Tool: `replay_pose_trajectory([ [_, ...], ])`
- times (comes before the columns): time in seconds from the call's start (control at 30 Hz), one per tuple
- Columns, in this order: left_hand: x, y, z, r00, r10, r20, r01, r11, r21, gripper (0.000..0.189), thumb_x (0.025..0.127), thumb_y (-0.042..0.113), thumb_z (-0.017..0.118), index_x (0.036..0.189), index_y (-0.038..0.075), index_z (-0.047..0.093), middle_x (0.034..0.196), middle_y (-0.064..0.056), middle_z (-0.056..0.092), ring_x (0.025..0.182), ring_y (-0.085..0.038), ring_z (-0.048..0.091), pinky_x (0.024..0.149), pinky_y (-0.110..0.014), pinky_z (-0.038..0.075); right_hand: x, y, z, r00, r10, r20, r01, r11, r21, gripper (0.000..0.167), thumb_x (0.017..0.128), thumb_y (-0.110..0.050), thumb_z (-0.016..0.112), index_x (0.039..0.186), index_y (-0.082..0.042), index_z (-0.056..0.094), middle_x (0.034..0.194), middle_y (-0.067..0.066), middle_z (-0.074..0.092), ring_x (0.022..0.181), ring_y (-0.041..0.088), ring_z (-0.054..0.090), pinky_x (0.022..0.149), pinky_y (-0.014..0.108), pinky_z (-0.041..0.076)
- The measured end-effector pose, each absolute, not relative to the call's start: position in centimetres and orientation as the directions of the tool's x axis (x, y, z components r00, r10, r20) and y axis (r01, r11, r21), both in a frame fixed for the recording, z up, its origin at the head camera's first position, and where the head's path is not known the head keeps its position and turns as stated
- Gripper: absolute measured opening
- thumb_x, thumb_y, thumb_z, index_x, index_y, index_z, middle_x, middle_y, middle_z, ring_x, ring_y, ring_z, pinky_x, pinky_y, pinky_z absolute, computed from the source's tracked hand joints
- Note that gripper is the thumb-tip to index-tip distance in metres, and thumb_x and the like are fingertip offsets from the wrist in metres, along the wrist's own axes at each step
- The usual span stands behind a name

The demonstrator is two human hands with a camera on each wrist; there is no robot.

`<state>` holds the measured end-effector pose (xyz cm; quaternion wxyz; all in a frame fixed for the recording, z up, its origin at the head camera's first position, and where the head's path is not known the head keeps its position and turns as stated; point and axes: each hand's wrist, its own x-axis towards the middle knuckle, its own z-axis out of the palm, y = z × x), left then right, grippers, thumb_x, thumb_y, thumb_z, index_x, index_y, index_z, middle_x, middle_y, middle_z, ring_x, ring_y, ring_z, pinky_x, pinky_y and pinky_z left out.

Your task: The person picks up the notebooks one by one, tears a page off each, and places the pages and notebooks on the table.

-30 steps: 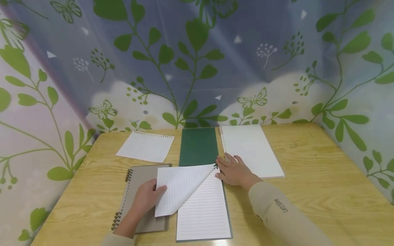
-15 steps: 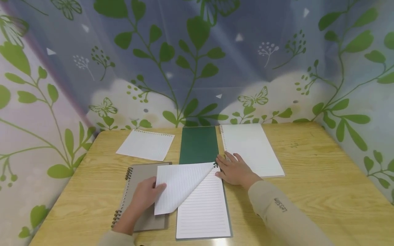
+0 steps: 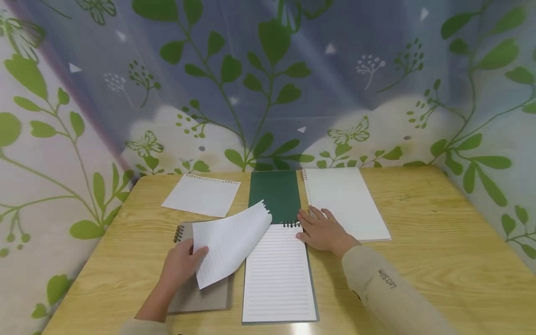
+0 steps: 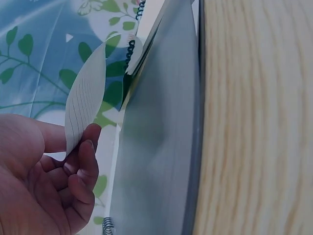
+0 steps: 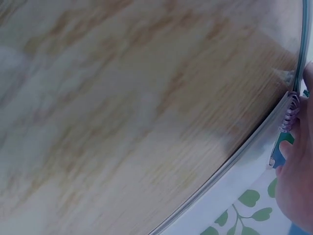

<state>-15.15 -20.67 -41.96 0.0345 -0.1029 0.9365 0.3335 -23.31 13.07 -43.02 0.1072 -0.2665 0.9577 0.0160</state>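
Note:
My left hand (image 3: 180, 265) pinches a lined white sheet (image 3: 230, 242) by its left edge, thumb on top. The sheet bows upward, with a ragged torn edge at its upper right corner, and stands apart from the black wire coil (image 3: 291, 224). In the left wrist view the sheet (image 4: 85, 93) curls between thumb and fingers. Beneath it lies the open lined notepad (image 3: 279, 279), its dark green cover (image 3: 274, 193) folded back flat. My right hand (image 3: 324, 231) rests with spread fingers at the coil's right end, between the notepad and a white spiral notebook (image 3: 345, 200).
A grey-brown spiral notebook (image 3: 201, 298) lies under the left hand and the sheet. Another loose sheet with a perforated top edge (image 3: 203, 195) lies at the back left. The wooden table (image 3: 427, 242) meets a leaf-patterned curtain (image 3: 259, 93) at the back.
The sheet has come off the coil at its upper right corner, where it was still attached before. My left hand has moved left with it; my right hand stays in place.

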Motion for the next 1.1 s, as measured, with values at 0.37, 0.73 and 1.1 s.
replay_pose_trajectory([
  [0.37,-14.9,-21.7,-41.7,-0.973,-0.185,-0.138,-0.231,0.773,0.591,0.026,0.09,0.022,0.055,0.096,-0.004,0.056,0.075,-0.008,0.055,0.066,-0.018,0.047,0.054,-0.027,0.036,-23.3,13.1,-43.0,-0.837,-0.497,-0.227,-0.511,0.86,0.001,0.061,0.097,-0.048,0.031,0.146,-0.011,0.026,0.153,0.005,0.022,0.142,0.03,0.014,0.112,0.051,0.013],
  [0.73,-14.9,-22.2,-41.8,-0.976,-0.175,-0.133,-0.22,0.784,0.581,0.031,0.091,0.023,0.054,0.106,-0.004,0.056,0.077,-0.009,0.055,0.069,-0.019,0.047,0.055,-0.027,0.035,-23.4,13.2,-43.2,-0.835,-0.508,-0.21,-0.521,0.854,0.007,0.061,0.097,-0.047,0.031,0.145,-0.01,0.027,0.153,0.006,0.023,0.141,0.031,0.016,0.111,0.052,0.014],
  [1.1,-15.3,-22.7,-42.1,-0.97,-0.19,-0.149,-0.241,0.779,0.578,0.047,0.094,0.023,0.05,0.131,-0.005,0.044,0.121,-0.026,0.056,0.088,-0.024,0.052,0.078,-0.041,0.046,-23.5,13.1,-43.5,-0.839,-0.5,-0.215,-0.514,0.857,0.012,0.062,0.097,-0.049,0.029,0.146,-0.011,0.025,0.153,0.005,0.021,0.142,0.03,0.015,0.111,0.051,0.014],
])
